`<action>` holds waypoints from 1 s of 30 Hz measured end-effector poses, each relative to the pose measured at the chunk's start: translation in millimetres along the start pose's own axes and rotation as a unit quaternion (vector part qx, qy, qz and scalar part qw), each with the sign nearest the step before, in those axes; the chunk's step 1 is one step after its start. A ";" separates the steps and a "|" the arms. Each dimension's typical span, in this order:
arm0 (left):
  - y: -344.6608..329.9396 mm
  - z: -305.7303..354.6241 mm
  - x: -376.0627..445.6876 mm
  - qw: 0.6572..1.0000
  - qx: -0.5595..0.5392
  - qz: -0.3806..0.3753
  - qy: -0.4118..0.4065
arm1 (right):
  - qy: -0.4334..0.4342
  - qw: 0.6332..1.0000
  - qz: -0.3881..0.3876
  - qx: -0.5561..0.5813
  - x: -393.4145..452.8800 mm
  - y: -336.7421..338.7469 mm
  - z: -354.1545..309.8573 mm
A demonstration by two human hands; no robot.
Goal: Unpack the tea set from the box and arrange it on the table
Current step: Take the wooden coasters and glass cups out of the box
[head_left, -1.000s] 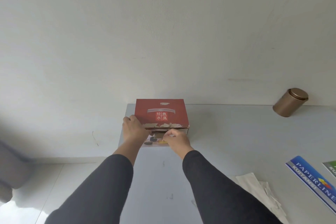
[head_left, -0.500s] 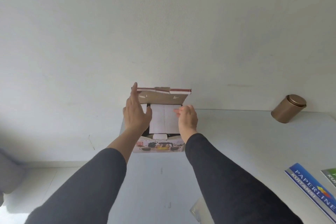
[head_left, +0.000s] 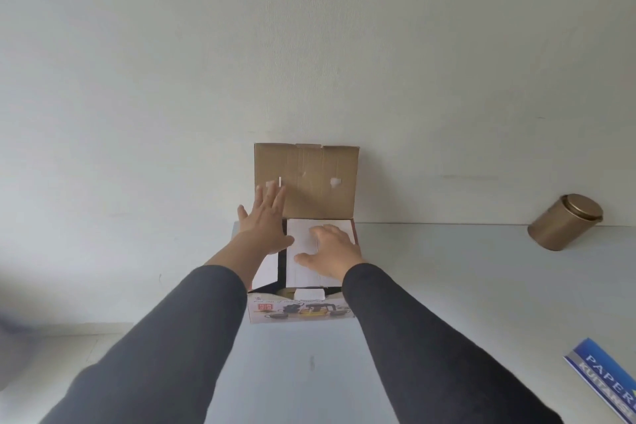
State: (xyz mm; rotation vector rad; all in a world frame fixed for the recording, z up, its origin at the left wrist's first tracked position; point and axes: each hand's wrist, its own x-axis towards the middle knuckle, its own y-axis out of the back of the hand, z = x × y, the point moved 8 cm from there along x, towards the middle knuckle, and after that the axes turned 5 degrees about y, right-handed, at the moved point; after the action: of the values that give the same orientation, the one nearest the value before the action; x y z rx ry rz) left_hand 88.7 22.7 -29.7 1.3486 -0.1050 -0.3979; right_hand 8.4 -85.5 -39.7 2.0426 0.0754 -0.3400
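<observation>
The tea set box (head_left: 299, 315) stands at the table's far left corner against the wall, its printed front facing me. Its brown cardboard lid (head_left: 316, 179) is swung up and leans back on the wall. My left hand (head_left: 266, 220) is spread flat with its fingers against the lid's lower left. My right hand (head_left: 328, 248) lies palm down, fingers apart, on the white inner sheet (head_left: 303, 241) that covers the contents. A small white piece (head_left: 309, 294) shows at the box's front edge. No tea ware is visible.
A bronze lidded tin (head_left: 564, 225) stands at the back right by the wall. A blue paper package (head_left: 605, 379) lies at the right edge. The white table (head_left: 447, 303) ends just left of the box, with floor beyond it.
The lid went from shut to fully raised against the wall. My left hand followed it up; my right hand came down onto the white inner sheet.
</observation>
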 end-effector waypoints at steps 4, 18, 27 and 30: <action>-12.5 -8.5 9.1 0.999 -0.024 -0.022 -0.002 | 0.060 0.997 -0.020 -0.037 7.7 -11.7 -15.9; -1.7 -63.8 -15.8 0.999 0.030 0.003 0.045 | 0.121 0.985 0.007 -0.121 -10.4 5.1 -47.9; -27.7 -55.3 -53.0 0.998 0.010 0.010 0.056 | 0.143 0.957 -0.013 -0.252 -25.6 -15.6 -54.4; -30.5 -51.3 -54.7 0.998 0.004 0.007 0.065 | 0.150 0.957 0.059 -0.242 -32.3 6.1 -65.1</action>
State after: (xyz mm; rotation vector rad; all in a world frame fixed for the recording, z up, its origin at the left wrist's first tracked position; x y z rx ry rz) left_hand 46.6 83.7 -62.3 1.3767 -0.0091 -0.2969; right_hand -7.8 -28.6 3.1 1.5866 0.2021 0.0651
